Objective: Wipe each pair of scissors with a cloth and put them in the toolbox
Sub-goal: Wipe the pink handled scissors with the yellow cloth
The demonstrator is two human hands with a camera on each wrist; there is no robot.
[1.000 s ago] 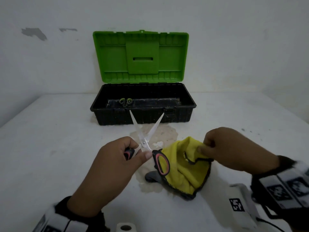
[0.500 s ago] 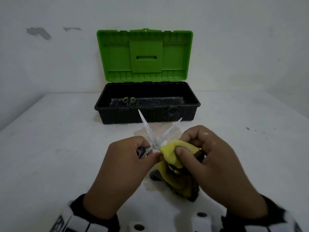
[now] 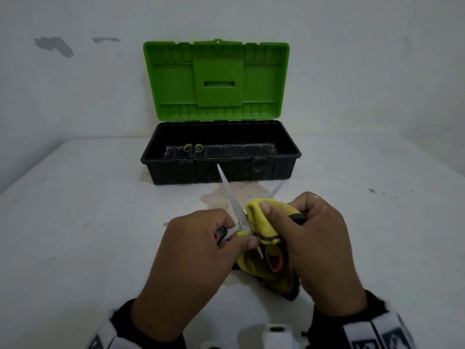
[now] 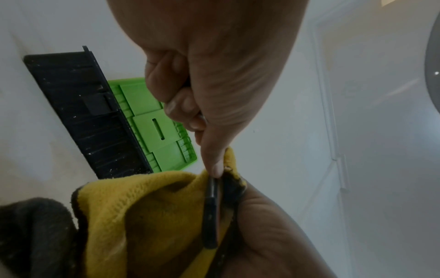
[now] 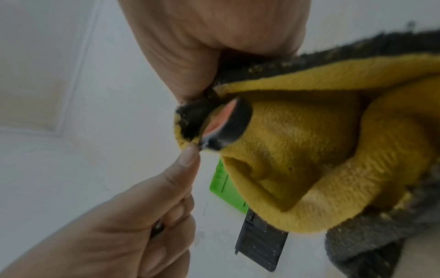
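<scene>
My left hand (image 3: 227,235) grips one black-and-red handle of a pair of scissors (image 3: 230,195), whose blades stand spread apart and point toward the toolbox. My right hand (image 3: 289,217) pinches a yellow cloth (image 3: 261,222) with a dark edge around the right blade near the pivot. The other handle (image 5: 228,124) lies wrapped in the cloth (image 5: 321,150). In the left wrist view my thumb (image 4: 214,159) presses on the black handle (image 4: 210,212) against the cloth (image 4: 142,216). The black toolbox (image 3: 221,170) stands behind with its green lid (image 3: 216,79) up.
Another pair of scissors with green handles (image 3: 192,148) lies inside the toolbox at its left. A brownish stain (image 3: 241,195) marks the white table (image 3: 75,235) in front of the toolbox. White walls rise behind and on both sides.
My right hand brought the cloth from the right up onto the scissors and now wraps it round the right blade. The scissors stay spread in my left hand.
</scene>
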